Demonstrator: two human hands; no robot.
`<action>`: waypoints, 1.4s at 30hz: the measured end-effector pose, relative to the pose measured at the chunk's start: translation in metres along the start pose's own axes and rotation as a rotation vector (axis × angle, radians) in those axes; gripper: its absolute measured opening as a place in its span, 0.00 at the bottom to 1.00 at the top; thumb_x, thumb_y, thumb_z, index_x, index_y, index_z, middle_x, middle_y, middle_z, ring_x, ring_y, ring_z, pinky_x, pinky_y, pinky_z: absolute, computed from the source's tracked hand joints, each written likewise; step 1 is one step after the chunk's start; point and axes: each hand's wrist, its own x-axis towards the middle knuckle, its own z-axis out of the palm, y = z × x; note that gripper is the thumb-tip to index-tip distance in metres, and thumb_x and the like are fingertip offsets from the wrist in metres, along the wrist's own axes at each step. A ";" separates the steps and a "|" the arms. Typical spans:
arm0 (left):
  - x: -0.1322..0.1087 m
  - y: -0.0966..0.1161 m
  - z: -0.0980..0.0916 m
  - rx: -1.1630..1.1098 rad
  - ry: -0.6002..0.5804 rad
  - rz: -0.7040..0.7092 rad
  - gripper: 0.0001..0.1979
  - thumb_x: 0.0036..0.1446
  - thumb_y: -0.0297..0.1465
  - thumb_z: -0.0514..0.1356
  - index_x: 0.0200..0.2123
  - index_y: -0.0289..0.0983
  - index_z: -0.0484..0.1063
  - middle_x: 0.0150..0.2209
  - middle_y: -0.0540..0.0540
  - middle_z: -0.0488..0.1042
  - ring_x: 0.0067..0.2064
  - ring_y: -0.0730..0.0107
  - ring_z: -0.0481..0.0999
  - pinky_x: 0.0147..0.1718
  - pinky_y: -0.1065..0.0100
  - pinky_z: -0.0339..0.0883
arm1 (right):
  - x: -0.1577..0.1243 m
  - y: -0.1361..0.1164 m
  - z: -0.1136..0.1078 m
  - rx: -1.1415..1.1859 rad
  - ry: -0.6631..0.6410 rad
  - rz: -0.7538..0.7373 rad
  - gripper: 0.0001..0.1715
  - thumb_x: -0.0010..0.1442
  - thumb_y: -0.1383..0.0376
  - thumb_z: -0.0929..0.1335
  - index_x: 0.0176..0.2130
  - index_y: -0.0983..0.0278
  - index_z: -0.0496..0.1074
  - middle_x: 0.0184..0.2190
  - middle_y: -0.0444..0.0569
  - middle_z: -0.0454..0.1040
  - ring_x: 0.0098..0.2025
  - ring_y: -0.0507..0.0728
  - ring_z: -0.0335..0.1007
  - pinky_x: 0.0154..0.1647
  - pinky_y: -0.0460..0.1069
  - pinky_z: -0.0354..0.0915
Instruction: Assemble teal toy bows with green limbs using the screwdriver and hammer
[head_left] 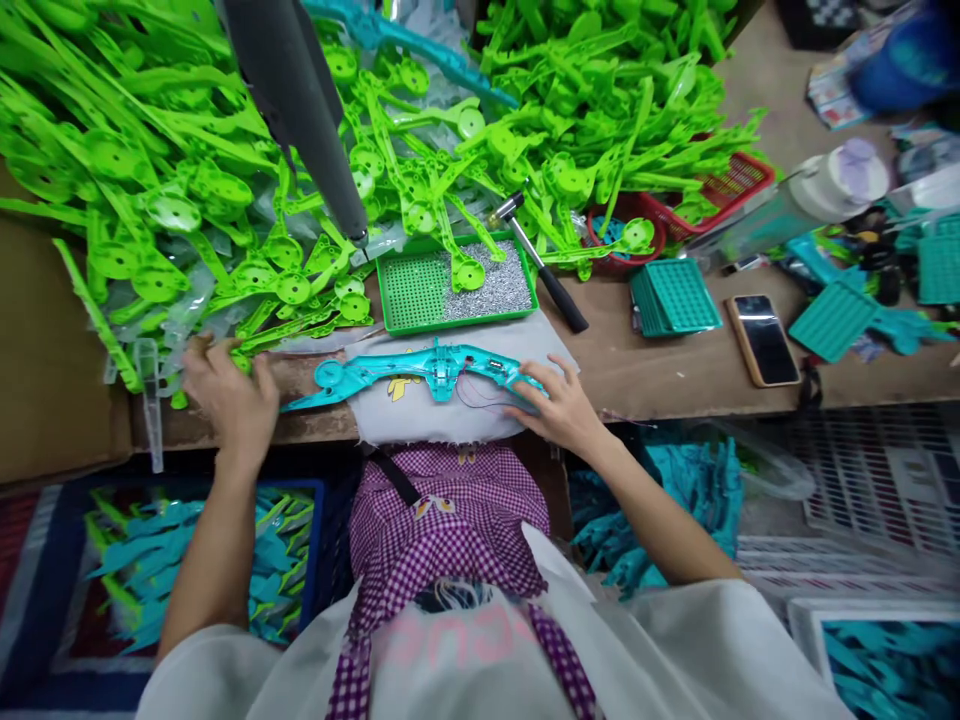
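A long blue plastic part (442, 370) with thin wires and small fittings lies across a white cloth (480, 425) at the table's front edge. At its right end is my right hand (553, 402), its fingers apart and touching or just above the part. My left hand (234, 395) is at the left by the edge of the green parts, fingers spread and slightly blurred, near a clear plastic piece (150, 400). Behind the blue part, a green tray (412, 290) holds many small metal pieces, with a green part (469, 272) lying over them.
Green parts (285, 250) are heaped across the back. A dark tool (315, 120) hangs down from above. A hammer (551, 280) lies right of the tray, then teal baskets (675, 298), a phone (763, 340) and a bottle (810, 195). Bins of blue parts (270, 570) stand below.
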 end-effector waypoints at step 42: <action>0.003 0.149 0.098 -0.493 -0.536 0.531 0.03 0.63 0.31 0.59 0.36 0.39 0.72 0.55 0.39 0.74 0.59 0.53 0.71 0.59 0.50 0.62 | 0.008 -0.038 -0.073 0.510 0.205 0.796 0.17 0.67 0.52 0.66 0.41 0.61 0.78 0.26 0.44 0.74 0.28 0.53 0.70 0.32 0.49 0.65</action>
